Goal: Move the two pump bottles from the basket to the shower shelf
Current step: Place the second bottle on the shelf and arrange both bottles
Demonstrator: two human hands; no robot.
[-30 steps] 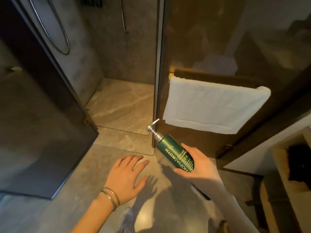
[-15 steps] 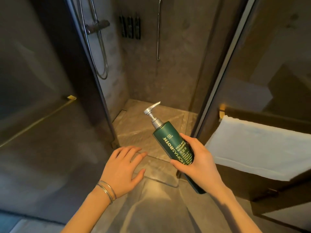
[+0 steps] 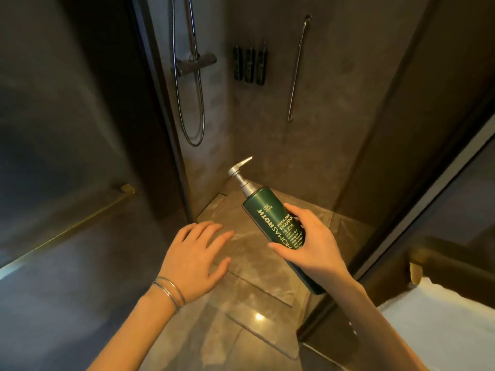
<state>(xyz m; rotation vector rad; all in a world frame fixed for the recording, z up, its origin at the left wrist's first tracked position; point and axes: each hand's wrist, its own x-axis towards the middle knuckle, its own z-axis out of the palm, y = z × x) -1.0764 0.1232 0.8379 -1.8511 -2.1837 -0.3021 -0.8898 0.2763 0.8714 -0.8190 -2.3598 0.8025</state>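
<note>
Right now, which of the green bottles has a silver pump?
The shampoo bottle in the right hand; the three wall bottles show no silver pump.

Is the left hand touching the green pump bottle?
Apart. The head view shows the left hand spread open, floor visible between it and the green pump bottle, held by the right hand.

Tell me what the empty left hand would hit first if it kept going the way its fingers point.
Nothing close: the left hand points up-right over the shower floor, so probably the back wall; depth is unclear.
</note>
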